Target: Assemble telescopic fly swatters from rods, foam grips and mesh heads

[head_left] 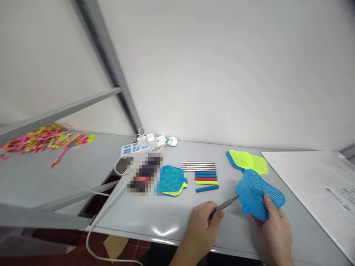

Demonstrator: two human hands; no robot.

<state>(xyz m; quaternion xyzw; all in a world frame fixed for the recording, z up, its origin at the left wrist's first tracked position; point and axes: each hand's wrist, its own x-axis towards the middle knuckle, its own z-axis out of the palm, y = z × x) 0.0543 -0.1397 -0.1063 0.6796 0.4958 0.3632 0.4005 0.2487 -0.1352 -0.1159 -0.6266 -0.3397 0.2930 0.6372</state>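
My left hand (203,229) is closed round the blue grip of a metal telescopic rod (229,202), its tip pointing up and right. My right hand (273,231) pinches a blue perforated fly swatter head (252,190), thumb on its face and fingers behind. The rod's tip lies close to the head's left edge; whether they touch I cannot tell. Just beyond lie a yellow swatter head (251,162) and a blue one, partly covered. Several metal rods (198,166) lie in a row above blue, red and yellow grips (206,182). One blue grip (207,188) lies apart, lower down.
Left of the grips is a stack of blue and yellow swatter heads (173,179). A power strip (130,149) with chargers and white cables stands near a metal post (111,59). A white sheet (313,184) lies at right, tangled coloured cords (41,138) at far left.
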